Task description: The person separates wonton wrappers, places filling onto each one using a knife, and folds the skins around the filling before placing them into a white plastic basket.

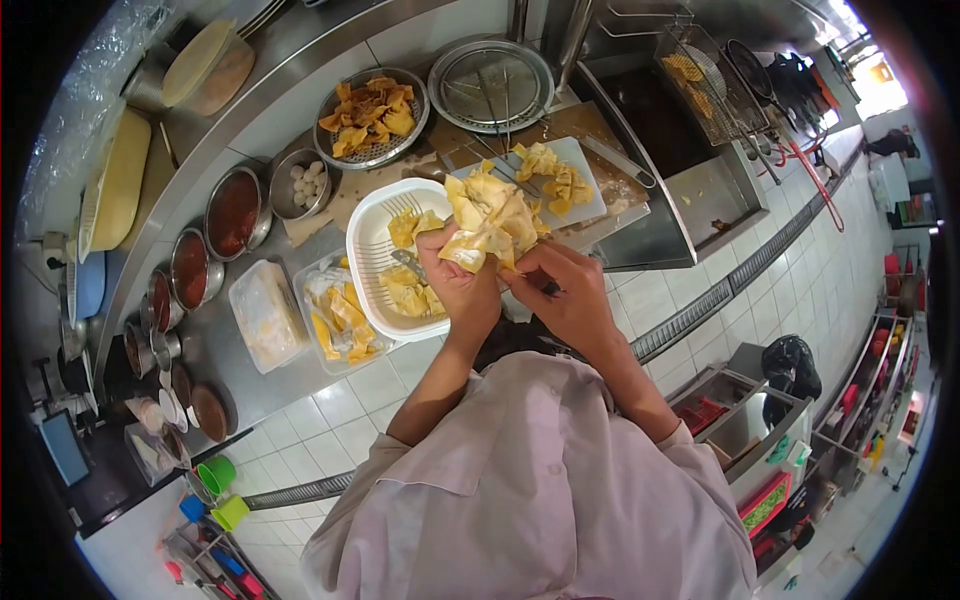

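Observation:
A cluster of pale yellow folded dough pieces [492, 215] rests in my left hand [458, 285], whose fingers curl round its underside. Close beside it on the right, my right hand [565, 285] has its fingers pinched together at the lower edge of the cluster; what they grip is too small to make out. Under and left of the hands sits a white slotted basket [372, 262] with more yellow dough pieces. Further left, a clear container [312, 275] holds yellow strips. A white board [590, 170] with several folded pieces lies behind my right hand.
A metal strainer [417, 125] of fried pieces and a round metal tray [545, 85] stand at the back. Bowls of red sauce [232, 212] line the left. At the right are a fryer [640, 120] and a wire basket [712, 125].

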`<state>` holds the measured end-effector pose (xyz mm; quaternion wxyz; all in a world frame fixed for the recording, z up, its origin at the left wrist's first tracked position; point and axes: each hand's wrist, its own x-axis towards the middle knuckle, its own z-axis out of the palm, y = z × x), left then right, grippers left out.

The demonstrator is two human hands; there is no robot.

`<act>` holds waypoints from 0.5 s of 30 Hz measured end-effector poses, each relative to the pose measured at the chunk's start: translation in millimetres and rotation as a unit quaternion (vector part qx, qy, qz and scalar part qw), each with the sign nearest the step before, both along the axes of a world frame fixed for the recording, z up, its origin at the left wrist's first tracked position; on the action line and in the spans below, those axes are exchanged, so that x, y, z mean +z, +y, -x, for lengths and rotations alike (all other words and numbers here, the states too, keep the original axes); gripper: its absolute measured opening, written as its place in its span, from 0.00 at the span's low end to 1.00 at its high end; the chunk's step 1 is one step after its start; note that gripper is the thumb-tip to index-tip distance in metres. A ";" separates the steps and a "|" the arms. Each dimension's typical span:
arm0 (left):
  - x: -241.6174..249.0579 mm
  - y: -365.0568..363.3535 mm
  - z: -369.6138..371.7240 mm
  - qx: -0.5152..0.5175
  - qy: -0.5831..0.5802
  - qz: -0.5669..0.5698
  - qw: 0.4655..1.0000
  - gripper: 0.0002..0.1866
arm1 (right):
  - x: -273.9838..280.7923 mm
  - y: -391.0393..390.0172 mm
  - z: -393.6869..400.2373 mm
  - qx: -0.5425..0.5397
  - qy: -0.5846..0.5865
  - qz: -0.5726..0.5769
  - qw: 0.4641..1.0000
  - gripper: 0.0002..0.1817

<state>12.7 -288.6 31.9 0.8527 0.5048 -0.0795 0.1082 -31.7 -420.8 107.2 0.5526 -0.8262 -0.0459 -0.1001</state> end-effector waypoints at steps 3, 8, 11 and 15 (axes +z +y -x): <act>1.2 2.4 -3.8 0.021 -0.057 -0.095 0.994 0.28 | -5.0 -11.5 -1.0 0.008 0.019 -0.006 1.000 0.15; -5.6 -6.3 -12.2 -0.040 -0.102 -0.053 0.993 0.32 | -2.5 -40.8 -12.9 -0.006 -0.117 -0.063 0.991 0.33; -2.2 -16.6 -9.6 -0.081 -0.135 -0.040 0.987 0.34 | 27.6 -55.4 -18.1 0.019 -0.095 0.003 0.995 0.34; -16.9 -34.0 -16.8 -0.130 -0.190 -0.085 0.969 0.35 | 52.3 -86.9 -27.8 0.089 -0.070 0.135 0.984 0.34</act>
